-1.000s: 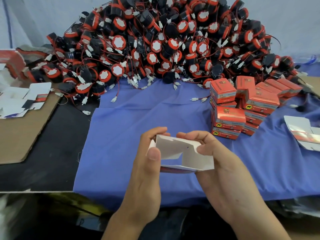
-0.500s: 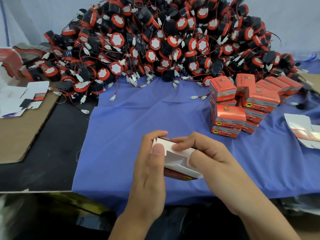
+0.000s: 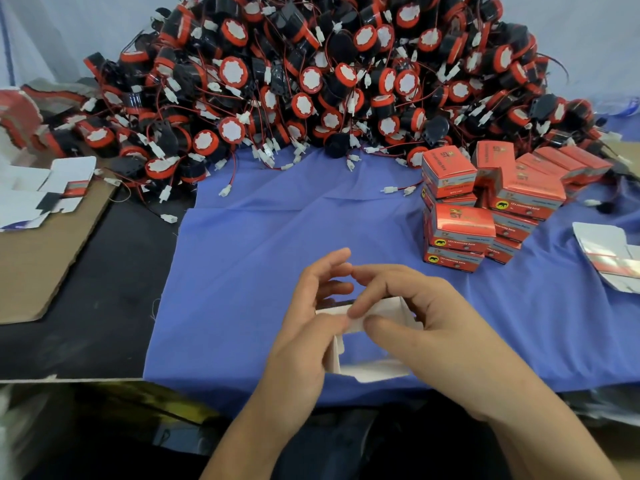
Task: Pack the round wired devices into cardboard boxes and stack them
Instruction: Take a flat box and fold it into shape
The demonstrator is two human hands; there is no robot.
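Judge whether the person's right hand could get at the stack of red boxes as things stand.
Probably yes. The stack of red boxes stands on that hand's side, with only bare blue cloth between. The right hand is busy, though: its fingers pinch the white carton, which the left hand also holds.

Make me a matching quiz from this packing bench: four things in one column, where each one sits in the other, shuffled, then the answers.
1 heap of round devices
2 red boxes
3 flat box blanks
4 half-folded white box

A held between the left hand and right hand
B on the brown cardboard sheet, left
C at the far edge of the blue cloth
D stacked on the blue cloth, right

Pairs: 1-C, 2-D, 3-B, 4-A
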